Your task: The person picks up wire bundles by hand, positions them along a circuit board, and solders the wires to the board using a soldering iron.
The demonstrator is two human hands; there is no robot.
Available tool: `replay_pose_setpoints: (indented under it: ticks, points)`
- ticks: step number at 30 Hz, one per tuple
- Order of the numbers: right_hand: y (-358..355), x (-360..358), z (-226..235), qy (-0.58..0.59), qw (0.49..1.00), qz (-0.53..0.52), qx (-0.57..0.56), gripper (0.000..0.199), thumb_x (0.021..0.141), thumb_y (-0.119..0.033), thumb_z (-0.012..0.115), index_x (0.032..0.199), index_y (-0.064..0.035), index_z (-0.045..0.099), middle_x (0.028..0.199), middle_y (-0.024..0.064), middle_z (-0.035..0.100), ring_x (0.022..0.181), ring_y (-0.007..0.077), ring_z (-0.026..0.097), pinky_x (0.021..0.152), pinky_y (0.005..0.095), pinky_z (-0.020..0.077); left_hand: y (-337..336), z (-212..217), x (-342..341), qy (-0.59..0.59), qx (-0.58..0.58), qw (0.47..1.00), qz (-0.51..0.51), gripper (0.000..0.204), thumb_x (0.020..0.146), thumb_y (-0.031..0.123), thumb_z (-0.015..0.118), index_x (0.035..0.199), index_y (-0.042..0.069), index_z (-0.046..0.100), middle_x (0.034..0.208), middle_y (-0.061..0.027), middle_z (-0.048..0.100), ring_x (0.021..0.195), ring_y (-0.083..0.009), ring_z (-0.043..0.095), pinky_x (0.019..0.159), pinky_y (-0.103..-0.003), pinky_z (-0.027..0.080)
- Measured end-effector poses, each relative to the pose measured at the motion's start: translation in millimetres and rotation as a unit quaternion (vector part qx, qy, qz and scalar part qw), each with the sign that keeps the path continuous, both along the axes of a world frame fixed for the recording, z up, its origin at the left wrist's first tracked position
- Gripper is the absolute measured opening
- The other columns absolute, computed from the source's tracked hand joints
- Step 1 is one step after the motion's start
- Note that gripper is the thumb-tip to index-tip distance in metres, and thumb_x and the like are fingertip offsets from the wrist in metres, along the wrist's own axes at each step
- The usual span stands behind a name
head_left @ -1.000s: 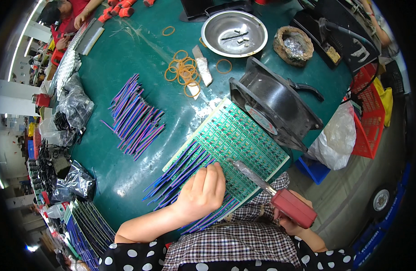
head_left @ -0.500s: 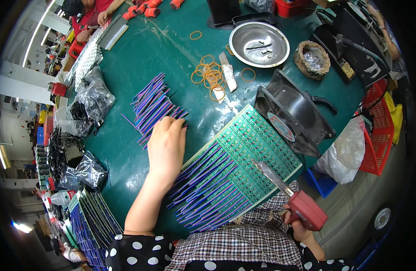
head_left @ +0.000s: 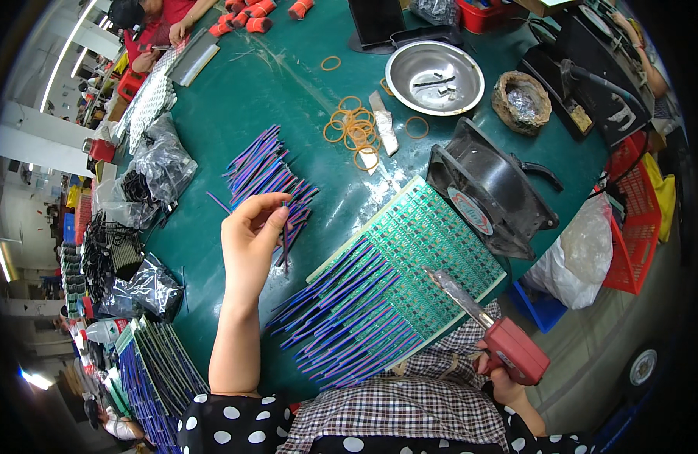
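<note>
My left hand [head_left: 250, 242] is closed in a pinch on a short ribbon wire [head_left: 286, 250], which hangs down from the fingertips. Just beyond it lies a loose pile of blue and purple ribbon wires [head_left: 262, 166]. A green circuit board panel [head_left: 432, 250] lies at a slant before me. Rows of wires [head_left: 349, 310] are attached across its left part and stick out past the edge. Low on the right, my right hand [head_left: 504, 382] is wrapped round the red handle of a soldering gun [head_left: 515, 349], whose tip is over the panel's right part.
A black fan [head_left: 493, 189] stands against the panel's far right edge. Farther back are rubber bands [head_left: 353, 129], a metal bowl [head_left: 435, 76] and a rough pot [head_left: 521, 102]. Bags [head_left: 163, 163] and wired boards [head_left: 156, 371] lie left. Another person [head_left: 156, 30] works at far left.
My left hand has drawn back left from the pile and turned, with a ribbon wire now showing in its pinch. The right hand and soldering gun stay in place.
</note>
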State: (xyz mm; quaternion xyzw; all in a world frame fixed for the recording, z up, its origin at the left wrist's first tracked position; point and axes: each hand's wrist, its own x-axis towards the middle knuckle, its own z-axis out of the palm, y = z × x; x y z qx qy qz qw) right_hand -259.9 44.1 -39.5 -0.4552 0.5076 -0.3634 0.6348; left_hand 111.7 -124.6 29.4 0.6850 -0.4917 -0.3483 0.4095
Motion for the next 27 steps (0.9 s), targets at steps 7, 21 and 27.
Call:
replay_pose_setpoints:
  ticks: [7,21,27]
  points:
    - [1,-2,1,0.016,1.000,0.018,-0.017,0.066,0.088,-0.049,0.061,0.128,0.0005,0.044,0.122,0.0146,0.055,0.075,0.0165,0.055,0.066,0.0322,0.0462,6,-13,12,0.158,-0.037,0.986,0.045,0.014,0.089,0.006,0.061,0.101,-0.001,0.060,0.082,-0.0061,0.064,0.071,-0.0123,0.063,0.054,-0.020,0.048]
    - [0,0,-1,0.006,1.000,0.011,-0.021,0.064,0.090,-0.048,0.058,0.129,0.0005,0.043,0.122,0.0140,0.055,0.077,0.0160,0.055,0.067,0.0317,0.0469,52,-11,14,-0.259,-0.088,0.959,0.078,0.013,0.078,0.000,0.068,0.089,0.002,0.061,0.091,-0.0066,0.063,0.090,-0.0219,0.060,0.079,-0.031,0.046]
    - [-6,15,3,-0.086,0.986,-0.143,-0.013,0.078,0.074,-0.035,0.081,0.126,0.0114,0.045,0.082,0.0097,0.065,0.061,0.0133,0.061,0.052,0.0229,0.0470,45,-3,-13,-0.450,-0.126,0.877,-0.108,0.019,0.069,0.004,0.073,0.087,0.006,0.067,0.093,-0.0063,0.061,0.096,-0.0273,0.054,0.085,-0.039,0.040]
